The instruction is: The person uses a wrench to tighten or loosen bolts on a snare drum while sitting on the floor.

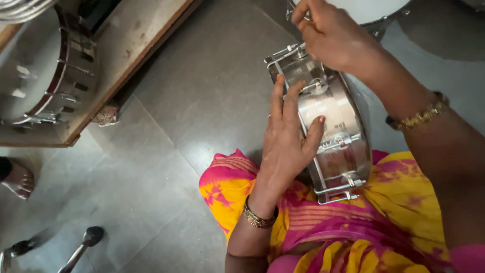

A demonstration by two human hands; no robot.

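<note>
A shiny round steel drum shell with chrome tension rods and lugs (328,134) stands on its edge in the right centre of the frame, resting on the lap of the person, who wears a pink and yellow patterned cloth (384,222). The shell runs from just under the upper hand down to the lap, and its bright side faces up and to the left.

The left hand (288,136) lies flat against the left side of the shell in the middle of the frame. Its fingers point up along the rim and its thumb reaches across the metal side toward a lug, so the grip is a loose, open-handed brace on the shell and not a closed fist. A gold bangle (258,218) sits on that wrist.

The right hand (331,33) is at the top of the frame, above the upper end of the shell. Its fingers are curled together over the top tension rod fitting, a closed pinch there; what exactly is between the fingertips is hidden. A gold and dark bracelet (422,115) circles that wrist.

A grey tiled floor (202,86) fills the centre. At the upper left, another metal-rimmed drum (45,71) lies by a wooden board (136,45). A bare foot of another person (19,179) shows at the left edge, and a dark-tipped metal stand leg (83,245) lies at lower left.
</note>
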